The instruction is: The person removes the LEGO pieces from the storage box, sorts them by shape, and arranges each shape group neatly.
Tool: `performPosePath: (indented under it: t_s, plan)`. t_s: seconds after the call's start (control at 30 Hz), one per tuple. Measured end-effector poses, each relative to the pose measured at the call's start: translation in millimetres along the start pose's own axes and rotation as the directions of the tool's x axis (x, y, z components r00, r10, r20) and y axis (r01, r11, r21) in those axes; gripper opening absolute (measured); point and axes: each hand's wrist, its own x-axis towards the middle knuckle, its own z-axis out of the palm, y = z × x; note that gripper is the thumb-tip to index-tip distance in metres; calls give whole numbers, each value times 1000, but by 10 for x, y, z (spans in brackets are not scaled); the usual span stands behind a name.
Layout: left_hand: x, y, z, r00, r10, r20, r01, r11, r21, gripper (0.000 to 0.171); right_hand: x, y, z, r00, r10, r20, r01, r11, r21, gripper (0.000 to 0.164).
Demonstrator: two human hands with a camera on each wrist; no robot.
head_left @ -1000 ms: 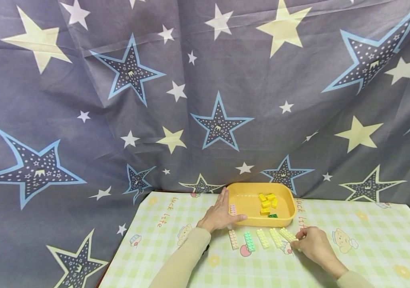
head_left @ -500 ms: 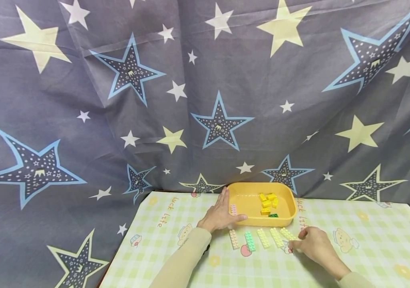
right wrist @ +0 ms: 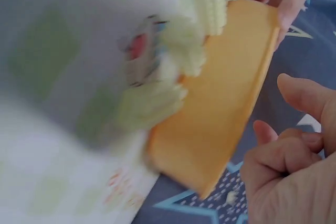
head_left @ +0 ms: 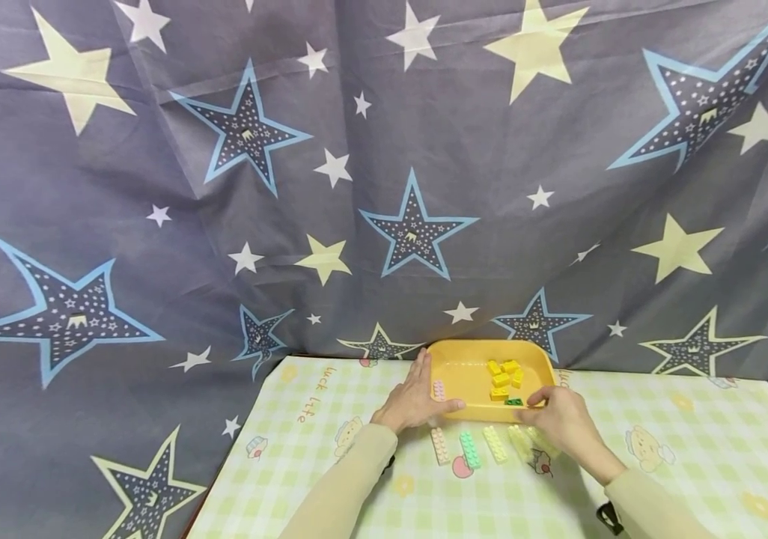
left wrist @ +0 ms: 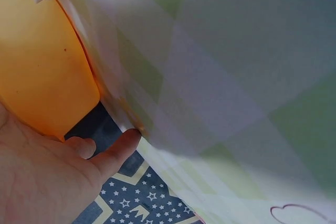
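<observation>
My left hand (head_left: 412,403) rests against the left end of the yellow tray (head_left: 474,412), its thumb lying along the front rim and its fingers stretched along the side. At the tray's front right corner is my right hand (head_left: 562,421), with nothing between thumb and fingers in the right wrist view. In front of the tray lies a row of toy bricks: a peach brick (head_left: 439,447), a mint green brick (head_left: 470,449) and three pale yellow bricks (head_left: 495,445). The rightmost pale yellow brick (right wrist: 149,106) is blurred in the right wrist view and partly behind my right hand in the head view.
Inside the tray are several small yellow bricks (head_left: 500,380), a dark green brick (head_left: 513,402) and a pink brick (head_left: 439,390). A green checked cloth (head_left: 701,464) covers the table. Close behind it hangs a grey star-patterned curtain (head_left: 370,307).
My right hand has left the rightmost pale yellow brick and moved up and left to the tray's front right corner. The left hand stays at the tray's left end.
</observation>
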Motion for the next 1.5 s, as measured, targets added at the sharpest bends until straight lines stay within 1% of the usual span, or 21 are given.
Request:
performPosePath:
  t_s: [0.2,0.4,0.53,0.73,0.97,1.0,1.13,1.23,1.4,1.5]
  plan:
    - [10,4,4,1000,-8,3,8,1000,20,131,138,-210,169,998,-51,-39,50,998,-26,37]
    - [12,9,4,1000,-10,7,10,1000,22,131,292,-312,326,993,-99,-63,94,993,-75,35]
    - [3,18,5,1000,-12,8,12,999,36,130,386,-369,443,993,-113,-42,110,992,-67,33]
    - [9,21,3,1000,-13,3,13,999,49,130,501,-459,626,991,-134,1,134,991,-25,28]
    - [21,4,27,1000,-1,-7,1,999,52,130,625,-548,814,986,-167,-12,167,986,-17,23]
    - [19,2,26,1000,0,-8,0,999,52,130,643,-556,842,987,-162,-9,162,987,-10,23]
    - [10,5,27,1000,2,-7,-1,998,63,129,714,-592,936,994,-101,39,100,994,37,22]
    - [10,7,17,1000,-2,-10,3,997,75,127,760,-641,979,995,-69,72,67,997,31,25]
    - [16,10,9,1000,3,-14,-2,996,92,124,847,-684,1027,991,-49,124,49,999,-4,36]
    - [16,9,25,1000,3,-8,-2,996,90,126,964,-592,1123,984,-53,170,52,999,8,40]
